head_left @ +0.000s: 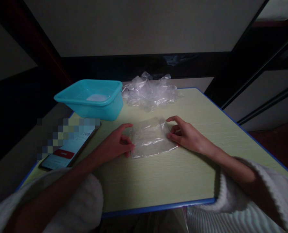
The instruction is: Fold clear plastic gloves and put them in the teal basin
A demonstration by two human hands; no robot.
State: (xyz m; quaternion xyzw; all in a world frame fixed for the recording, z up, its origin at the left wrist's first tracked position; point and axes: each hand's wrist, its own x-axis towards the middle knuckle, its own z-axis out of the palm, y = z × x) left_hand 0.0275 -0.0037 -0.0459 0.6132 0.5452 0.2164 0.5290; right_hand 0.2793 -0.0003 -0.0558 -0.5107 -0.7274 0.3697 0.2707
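Note:
A clear plastic bag (151, 137) lies roughly flat in front of me, with a few creases that catch the light. My left hand (118, 140) is at the bag's left edge, thumb on the plastic and index finger stretched along the upper corner. At the right edge, my right hand (186, 134) has its thumb on the bag and its index finger reaching to the upper right corner. Both hands hold the bag by its sides, the other fingers curled and partly hidden. Beyond it lies a loose pile of crumpled clear plastic bags (151, 92).
A turquoise plastic basin (97, 110) stands at the back left, something pale inside it. A phone (71, 149) with a lit screen lies nearer on the left, partly pixelated. The pale wood-grain table (158, 184) has a blue edge. Dark-framed panels rise behind.

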